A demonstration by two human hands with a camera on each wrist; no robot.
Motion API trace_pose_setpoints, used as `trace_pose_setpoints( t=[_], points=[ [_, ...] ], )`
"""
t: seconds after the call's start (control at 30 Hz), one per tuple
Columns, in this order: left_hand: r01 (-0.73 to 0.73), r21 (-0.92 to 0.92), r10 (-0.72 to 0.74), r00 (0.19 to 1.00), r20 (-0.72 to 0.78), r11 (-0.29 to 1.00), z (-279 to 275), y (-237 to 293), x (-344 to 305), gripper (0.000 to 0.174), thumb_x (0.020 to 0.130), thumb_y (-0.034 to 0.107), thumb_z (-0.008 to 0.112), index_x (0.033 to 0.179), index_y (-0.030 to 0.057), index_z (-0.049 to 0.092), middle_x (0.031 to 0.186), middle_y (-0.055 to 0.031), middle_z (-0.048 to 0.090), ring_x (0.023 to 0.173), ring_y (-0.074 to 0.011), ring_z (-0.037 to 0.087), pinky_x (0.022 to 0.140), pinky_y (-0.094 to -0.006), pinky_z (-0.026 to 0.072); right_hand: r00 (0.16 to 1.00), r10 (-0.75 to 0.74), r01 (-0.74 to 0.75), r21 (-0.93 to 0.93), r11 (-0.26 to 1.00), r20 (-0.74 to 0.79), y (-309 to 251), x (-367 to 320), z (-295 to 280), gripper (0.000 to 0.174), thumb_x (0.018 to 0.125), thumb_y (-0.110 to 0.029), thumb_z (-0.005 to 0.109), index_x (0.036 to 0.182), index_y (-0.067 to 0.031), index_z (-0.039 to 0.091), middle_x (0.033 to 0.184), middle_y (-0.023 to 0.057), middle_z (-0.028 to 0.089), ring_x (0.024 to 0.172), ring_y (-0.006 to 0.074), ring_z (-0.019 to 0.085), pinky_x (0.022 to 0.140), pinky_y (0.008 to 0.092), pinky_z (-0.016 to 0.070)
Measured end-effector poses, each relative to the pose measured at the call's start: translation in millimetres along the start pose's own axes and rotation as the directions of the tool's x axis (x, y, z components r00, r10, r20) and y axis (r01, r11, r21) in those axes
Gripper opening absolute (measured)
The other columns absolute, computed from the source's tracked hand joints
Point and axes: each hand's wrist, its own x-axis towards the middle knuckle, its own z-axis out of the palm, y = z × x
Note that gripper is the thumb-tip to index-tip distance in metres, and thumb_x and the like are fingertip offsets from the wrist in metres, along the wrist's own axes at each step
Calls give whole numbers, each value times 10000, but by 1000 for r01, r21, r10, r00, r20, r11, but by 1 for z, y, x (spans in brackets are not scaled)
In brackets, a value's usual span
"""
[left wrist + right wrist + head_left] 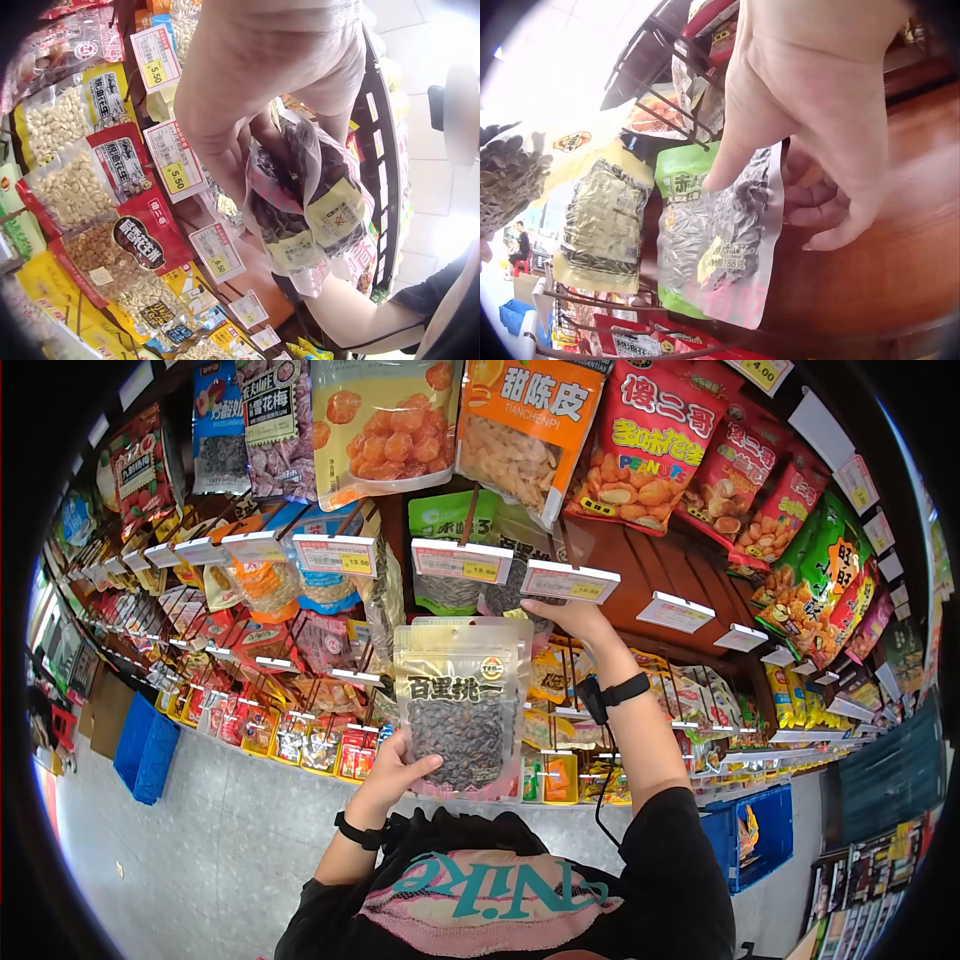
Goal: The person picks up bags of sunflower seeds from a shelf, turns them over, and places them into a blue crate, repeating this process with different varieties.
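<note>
My left hand (392,772) holds a clear-fronted pouch of dark seeds (460,735) upright before my chest, thumb across its front lower corner. In the left wrist view, the left hand (262,82) reaches down over pouches of dark seeds (341,180) with two pale yellow labels showing. My right hand (572,620) is raised at the shelf, behind a price tag. From the right wrist view, the right hand (810,97) grips another pouch of dark seeds (742,225), its thumb over the front and fingers curled at the far edge. A green seed pouch (679,240) hangs beside it.
Metal hooks with price tags (460,562) stick out towards me. Above hang an orange dried-peel bag (530,430) and red peanut bags (640,445). Lower racks hold several snack packs. Blue crates (147,748) stand on the grey floor (235,830).
</note>
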Motion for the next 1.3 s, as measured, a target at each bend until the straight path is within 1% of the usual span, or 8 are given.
trace_pose_setpoints(
  t=[0.23,0.33,0.4,0.57,0.7,0.77,0.87,1.3],
  points=[
    [-7,-68,8,1000,14,998,4,7,-2,437,815,134,744,1180,-4,546,1049,-20,631,881,-61,569,756,-210,454,998,-20,22,53,998,-51,9,-12,-2,349,818,-101,748,1122,15,619,1070,66,679,971,139,613,843,298,494],
    [15,-94,-14,1000,18,995,5,7,-3,443,812,123,747,1184,-6,545,1051,-20,634,895,-64,577,769,-221,465,999,-38,42,95,995,-38,8,-26,-3,354,834,-147,743,1117,29,623,1045,54,651,889,106,584,742,263,483],
    [29,-63,-27,999,27,998,-1,3,-4,461,807,117,750,1195,-14,538,1073,-34,633,937,-83,585,805,-239,474,984,178,-178,59,982,9,-14,-43,-4,315,832,-95,734,1088,58,632,1016,60,676,897,99,599,809,269,489],
    [-10,-103,18,996,83,995,0,11,-7,518,800,131,760,1225,-34,515,1133,-67,623,1018,-129,589,886,-283,471,997,82,-82,109,991,0,-22,-69,0,317,833,-101,735,1085,60,628,1015,57,670,884,87,586,795,258,486],
    [1,-123,15,992,128,992,-3,11,-10,582,779,167,784,1244,-42,502,1167,-84,616,1070,-159,585,944,-319,457,997,75,-79,182,980,26,-27,-87,4,325,832,-100,738,1102,37,620,1014,59,670,887,91,593,781,262,500],
    [0,-121,16,991,131,993,-4,10,-11,595,771,176,792,1243,-41,504,1169,-86,617,1072,-161,586,946,-321,456,988,129,-150,352,924,82,-37,-96,7,314,836,-102,734,1094,35,621,1005,60,669,874,98,604,707,272,542],
    [-5,-123,24,988,153,992,-6,9,-12,614,759,186,803,1244,-42,505,1172,-91,618,1076,-166,587,951,-324,454,991,110,-127,261,957,76,-32,-102,6,304,838,-99,729,1089,34,621,988,61,672,859,103,615,611,279,570],
    [21,-136,8,977,212,990,-9,7,-16,628,761,182,801,1258,-56,501,1195,-103,613,1094,-177,580,977,-335,436,989,88,-115,251,961,116,-37,-114,5,271,838,-90,726,1070,22,640,941,34,685,826,79,612,664,254,531]
  ],
)
